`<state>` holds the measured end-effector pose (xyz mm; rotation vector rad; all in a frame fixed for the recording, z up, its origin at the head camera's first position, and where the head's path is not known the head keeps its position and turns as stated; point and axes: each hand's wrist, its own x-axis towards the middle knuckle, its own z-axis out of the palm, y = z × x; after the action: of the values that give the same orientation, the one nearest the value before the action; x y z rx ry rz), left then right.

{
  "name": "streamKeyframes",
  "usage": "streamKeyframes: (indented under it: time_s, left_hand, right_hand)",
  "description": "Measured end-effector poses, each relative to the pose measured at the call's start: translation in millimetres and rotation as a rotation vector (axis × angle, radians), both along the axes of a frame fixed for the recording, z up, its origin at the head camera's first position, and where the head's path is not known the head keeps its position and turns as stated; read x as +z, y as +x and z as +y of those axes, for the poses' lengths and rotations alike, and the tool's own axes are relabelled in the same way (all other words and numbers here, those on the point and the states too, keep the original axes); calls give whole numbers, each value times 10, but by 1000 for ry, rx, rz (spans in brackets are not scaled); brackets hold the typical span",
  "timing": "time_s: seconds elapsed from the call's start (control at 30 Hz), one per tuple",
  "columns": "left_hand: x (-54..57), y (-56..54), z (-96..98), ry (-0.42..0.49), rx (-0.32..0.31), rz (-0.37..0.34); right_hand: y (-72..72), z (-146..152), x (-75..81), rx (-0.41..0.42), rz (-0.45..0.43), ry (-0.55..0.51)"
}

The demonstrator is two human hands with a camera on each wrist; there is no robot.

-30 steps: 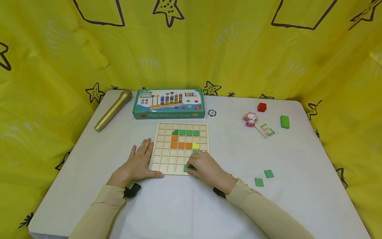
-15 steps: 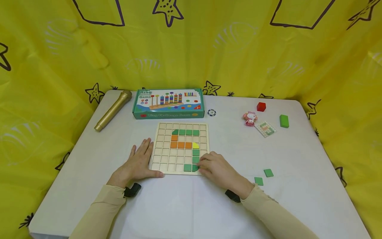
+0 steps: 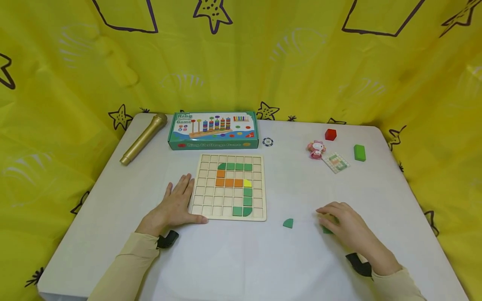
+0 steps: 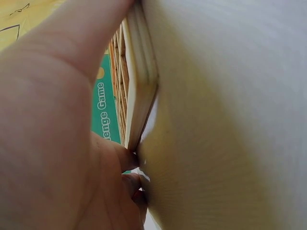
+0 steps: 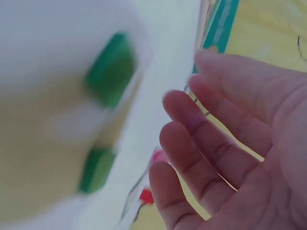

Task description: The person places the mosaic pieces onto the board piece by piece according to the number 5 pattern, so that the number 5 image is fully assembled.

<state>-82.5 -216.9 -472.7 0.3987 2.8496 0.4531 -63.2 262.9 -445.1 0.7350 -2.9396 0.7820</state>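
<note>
A wooden grid board (image 3: 208, 200) carries green and orange square tiles, a yellow rounded tile (image 3: 247, 183) and green rounded tiles. My left hand (image 3: 169, 207) rests with spread fingers along the board's left side, its thumb at the near left corner. In the left wrist view the board's edge (image 4: 144, 76) stands against that thumb. Off to the right, my right hand (image 3: 348, 223) hovers over the green square tiles (image 3: 326, 230), partly hiding them. Its fingers bend loosely around nothing in the right wrist view, with two green tiles (image 5: 111, 69) apart from them.
Between board and right hand lies a loose green quarter-round tile (image 3: 288, 223). Behind the board are a game box (image 3: 213, 130), a gold microphone (image 3: 144, 140) and a poker chip (image 3: 267, 142). At back right sit a pink figurine (image 3: 316, 149), pattern card (image 3: 336, 163), red block (image 3: 330, 134) and green block (image 3: 359, 152).
My right hand has left the board's lower right corner and moved right to the loose green tiles. A green quarter-round tile now shows on the table. My left hand stays put.
</note>
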Motion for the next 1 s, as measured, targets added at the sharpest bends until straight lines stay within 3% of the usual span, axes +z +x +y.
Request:
streamKeyframes:
  time_s: [0.23, 0.57, 0.8, 1.0]
  left_hand:
    - [-1, 11, -1, 1, 3, 1]
    - [-1, 3, 0, -6, -3, 21]
    - [-18, -6, -4, -10, -8, 25]
    - [-12, -3, -9, -4, -9, 18]
  right_hand:
    - [106, 172, -48, -4, -104, 66]
    - [98, 132, -89, -29, -81, 96]
    - [-3, -154, -91, 5, -8, 20]
    - [-157, -598, -53, 70, -24, -34]
